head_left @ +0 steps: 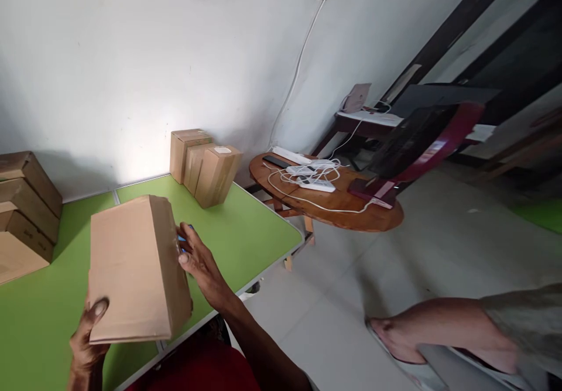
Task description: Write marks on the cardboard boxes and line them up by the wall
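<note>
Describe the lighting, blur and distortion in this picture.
Head view: a bright glare patch washes the wall behind the standing boxes; the held box is soft but readable; the dark red chair at right smears with blur; the frame tilts and edges stretch.

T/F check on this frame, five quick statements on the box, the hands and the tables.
1. Both hands hold the cardboard box. True: left hand at its near corner, right hand on its right side.
2. The green table bears no other boxes. False: upright boxes stand at the back, stacked boxes on the left.
3. The round wooden table carries white cables. True.
4. The held box lies open. False: it looks closed.
5. Another person's leg shows at lower right. True.
</note>
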`<move>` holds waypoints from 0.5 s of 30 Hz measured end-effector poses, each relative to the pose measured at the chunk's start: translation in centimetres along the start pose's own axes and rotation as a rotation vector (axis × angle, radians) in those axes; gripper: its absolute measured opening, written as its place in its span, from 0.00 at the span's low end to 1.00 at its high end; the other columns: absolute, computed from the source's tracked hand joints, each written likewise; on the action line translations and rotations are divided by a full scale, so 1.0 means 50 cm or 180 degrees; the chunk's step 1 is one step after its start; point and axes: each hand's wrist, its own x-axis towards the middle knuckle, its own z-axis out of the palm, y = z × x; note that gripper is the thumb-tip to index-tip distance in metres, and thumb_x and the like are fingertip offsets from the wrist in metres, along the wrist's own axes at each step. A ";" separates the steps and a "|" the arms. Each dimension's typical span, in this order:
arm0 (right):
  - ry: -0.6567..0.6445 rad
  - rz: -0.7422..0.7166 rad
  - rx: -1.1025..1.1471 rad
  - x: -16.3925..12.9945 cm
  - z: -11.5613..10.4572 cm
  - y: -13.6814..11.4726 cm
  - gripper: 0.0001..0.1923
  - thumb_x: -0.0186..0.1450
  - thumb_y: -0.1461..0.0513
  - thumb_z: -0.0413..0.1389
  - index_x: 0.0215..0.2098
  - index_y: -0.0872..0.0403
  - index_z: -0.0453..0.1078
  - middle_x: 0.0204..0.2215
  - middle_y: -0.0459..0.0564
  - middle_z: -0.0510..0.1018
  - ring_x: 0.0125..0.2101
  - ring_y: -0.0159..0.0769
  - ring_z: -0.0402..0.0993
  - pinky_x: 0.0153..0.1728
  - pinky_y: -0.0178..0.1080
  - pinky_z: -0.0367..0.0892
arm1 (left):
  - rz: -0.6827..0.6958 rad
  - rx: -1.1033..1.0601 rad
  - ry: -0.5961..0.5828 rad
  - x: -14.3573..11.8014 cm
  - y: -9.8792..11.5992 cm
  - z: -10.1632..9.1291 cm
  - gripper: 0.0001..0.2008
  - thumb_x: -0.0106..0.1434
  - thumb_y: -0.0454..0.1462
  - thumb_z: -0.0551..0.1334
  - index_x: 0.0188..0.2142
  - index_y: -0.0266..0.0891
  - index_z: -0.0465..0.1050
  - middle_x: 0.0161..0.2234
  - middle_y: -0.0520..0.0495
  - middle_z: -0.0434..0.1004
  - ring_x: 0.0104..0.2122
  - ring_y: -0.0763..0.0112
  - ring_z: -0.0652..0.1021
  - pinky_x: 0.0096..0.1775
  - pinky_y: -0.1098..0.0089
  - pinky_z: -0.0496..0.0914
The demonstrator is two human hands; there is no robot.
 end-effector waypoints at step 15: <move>-0.0277 -0.0107 0.0547 -0.061 0.032 -0.021 0.63 0.52 0.52 0.83 0.80 0.42 0.60 0.67 0.56 0.80 0.72 0.62 0.72 0.73 0.60 0.69 | 0.0392 0.0114 -0.0240 -0.074 0.074 0.020 0.46 0.43 0.63 0.82 0.60 0.53 0.86 0.55 0.44 0.91 0.68 0.26 0.80 0.63 0.38 0.82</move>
